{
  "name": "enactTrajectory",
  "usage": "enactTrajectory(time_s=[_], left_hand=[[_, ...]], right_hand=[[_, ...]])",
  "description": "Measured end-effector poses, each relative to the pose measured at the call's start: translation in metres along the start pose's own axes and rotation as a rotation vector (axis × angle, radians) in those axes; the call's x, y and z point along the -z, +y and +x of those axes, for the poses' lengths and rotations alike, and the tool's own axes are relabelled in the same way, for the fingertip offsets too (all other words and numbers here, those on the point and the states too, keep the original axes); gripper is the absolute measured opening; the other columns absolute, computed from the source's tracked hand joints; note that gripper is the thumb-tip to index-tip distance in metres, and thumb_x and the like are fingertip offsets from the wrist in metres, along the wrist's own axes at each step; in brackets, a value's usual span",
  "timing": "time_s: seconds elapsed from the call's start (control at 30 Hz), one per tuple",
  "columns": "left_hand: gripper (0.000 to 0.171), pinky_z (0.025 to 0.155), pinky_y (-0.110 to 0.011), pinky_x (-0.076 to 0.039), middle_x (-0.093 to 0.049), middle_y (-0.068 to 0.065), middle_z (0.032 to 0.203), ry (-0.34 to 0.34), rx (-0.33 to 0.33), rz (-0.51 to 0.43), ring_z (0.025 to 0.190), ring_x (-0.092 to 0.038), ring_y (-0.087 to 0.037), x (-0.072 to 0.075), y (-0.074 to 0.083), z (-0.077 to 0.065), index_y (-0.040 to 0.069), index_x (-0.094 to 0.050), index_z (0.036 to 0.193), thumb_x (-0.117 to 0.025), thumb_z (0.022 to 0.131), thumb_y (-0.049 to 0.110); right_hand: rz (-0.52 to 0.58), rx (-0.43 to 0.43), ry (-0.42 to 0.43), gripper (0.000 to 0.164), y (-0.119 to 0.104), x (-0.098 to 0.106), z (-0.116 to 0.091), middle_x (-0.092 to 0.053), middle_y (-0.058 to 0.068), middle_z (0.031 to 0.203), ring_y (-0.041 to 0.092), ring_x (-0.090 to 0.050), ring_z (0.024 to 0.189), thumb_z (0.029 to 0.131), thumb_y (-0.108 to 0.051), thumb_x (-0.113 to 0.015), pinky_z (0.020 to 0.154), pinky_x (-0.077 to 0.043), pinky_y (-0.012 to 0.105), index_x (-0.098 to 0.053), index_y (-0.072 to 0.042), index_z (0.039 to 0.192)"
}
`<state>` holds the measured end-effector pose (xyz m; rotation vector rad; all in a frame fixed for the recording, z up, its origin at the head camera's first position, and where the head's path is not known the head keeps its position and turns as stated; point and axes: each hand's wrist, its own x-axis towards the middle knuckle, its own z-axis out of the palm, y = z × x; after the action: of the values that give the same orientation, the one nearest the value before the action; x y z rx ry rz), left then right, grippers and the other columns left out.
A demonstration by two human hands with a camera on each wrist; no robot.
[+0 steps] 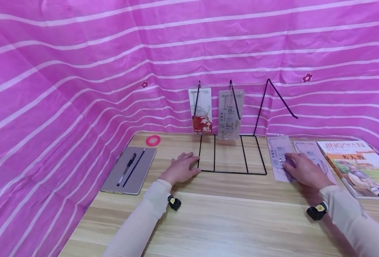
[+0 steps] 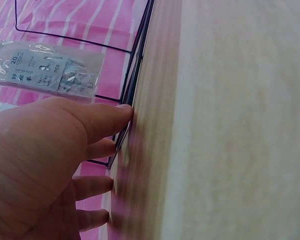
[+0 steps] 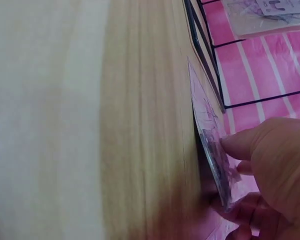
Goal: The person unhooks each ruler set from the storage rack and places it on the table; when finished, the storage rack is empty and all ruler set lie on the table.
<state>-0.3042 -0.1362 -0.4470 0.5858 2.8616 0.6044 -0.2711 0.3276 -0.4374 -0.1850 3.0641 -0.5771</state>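
My left hand (image 1: 183, 168) rests at the front left corner of a black wire display rack (image 1: 234, 172); the thumb touches the wire and the other fingers lie extended. My right hand (image 1: 306, 170) pinches a packaged ruler set (image 1: 277, 144) between thumb and fingers. In the right wrist view this packet (image 3: 210, 137) has one edge tilted up off the table. Another packaged ruler set (image 1: 311, 148) lies beside it, partly under the hand. On the rack's left hook hangs a red-and-white packet (image 1: 202, 125). A clear ruler packet (image 1: 229, 125) hangs from the middle hook.
The right hook (image 1: 282, 98) of the rack carries no packet. A magazine (image 1: 363, 167) lies at the far right. On the left is a grey notebook (image 1: 112, 178) with a pen (image 1: 126, 169) and a pencil (image 1: 134, 167) on it, near a pink tape roll (image 1: 148, 141).
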Motion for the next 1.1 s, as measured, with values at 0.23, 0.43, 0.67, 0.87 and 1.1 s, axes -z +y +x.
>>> enactTrajectory(time_s=[0.23,0.43,0.67,0.87,1.1], left_hand=[[0.063,0.122,-0.080,-0.011,-0.030,-0.009,0.174,0.010,0.004,0.013,0.162,-0.019,-0.042,0.000,-0.001,0.001,0.026,-0.046,0.160,-0.061,0.104,0.049],[0.063,0.122,-0.081,-0.012,-0.030,-0.010,0.174,0.007,0.001,0.006,0.162,-0.019,-0.043,0.000,-0.002,0.000,0.025,-0.047,0.160,-0.062,0.104,0.049],[0.063,0.121,-0.081,-0.012,-0.030,-0.010,0.174,0.000,-0.010,0.000,0.162,-0.019,-0.044,0.000,0.002,-0.001,0.025,-0.046,0.160,-0.061,0.104,0.049],[0.062,0.122,-0.080,-0.012,-0.030,-0.009,0.174,-0.005,-0.002,0.010,0.162,-0.019,-0.042,-0.001,0.002,0.000,0.026,-0.047,0.160,-0.060,0.104,0.050],[0.064,0.122,-0.080,-0.012,-0.028,-0.007,0.174,-0.006,0.009,0.018,0.162,-0.018,-0.041,-0.003,-0.001,0.001,0.027,-0.045,0.161,-0.060,0.104,0.051]], right_hand=[[-0.078,-0.054,0.039,0.062,-0.003,0.000,-0.005,-0.046,0.037,0.134,0.059,-0.057,0.113,0.103,-0.041,-0.064,0.086,-0.046,0.081,-0.051,0.002,0.145],[-0.098,-0.097,0.088,0.065,-0.014,-0.001,-0.005,-0.035,0.040,0.147,0.063,-0.048,0.126,0.100,-0.040,-0.069,0.092,-0.045,0.081,-0.049,0.003,0.145],[0.023,0.131,0.298,0.054,-0.045,-0.004,-0.007,-0.047,0.032,0.144,0.055,-0.057,0.120,0.098,-0.018,-0.072,0.094,-0.051,0.072,-0.053,0.002,0.145],[0.177,0.348,0.323,0.064,-0.079,-0.009,0.002,-0.049,0.027,0.151,0.050,-0.064,0.118,0.097,-0.010,-0.074,0.092,-0.057,0.066,-0.046,-0.002,0.154],[0.334,0.422,0.280,0.069,-0.112,-0.010,0.030,-0.044,0.025,0.159,0.049,-0.059,0.127,0.096,-0.007,-0.074,0.098,-0.055,0.066,-0.043,-0.006,0.158]])
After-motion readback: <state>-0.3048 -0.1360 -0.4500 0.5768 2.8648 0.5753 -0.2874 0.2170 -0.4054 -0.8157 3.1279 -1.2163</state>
